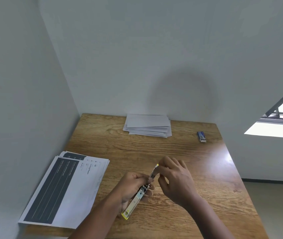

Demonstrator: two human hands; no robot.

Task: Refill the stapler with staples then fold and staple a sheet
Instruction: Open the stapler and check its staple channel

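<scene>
Stapler: swung open, yellow at both ends, gripped over the table between the two hands, its near end pointing back toward the person.
Left hand: closed around the stapler's middle.
Right hand: fingertips pinched on the raised far arm of the stapler.
Printed sheets: stacked left of the left hand, overhanging the table edge.
Folded white papers: piled well beyond both hands, against the wall.
Small blue box: far beyond the right hand.
Table: wooden.
</scene>
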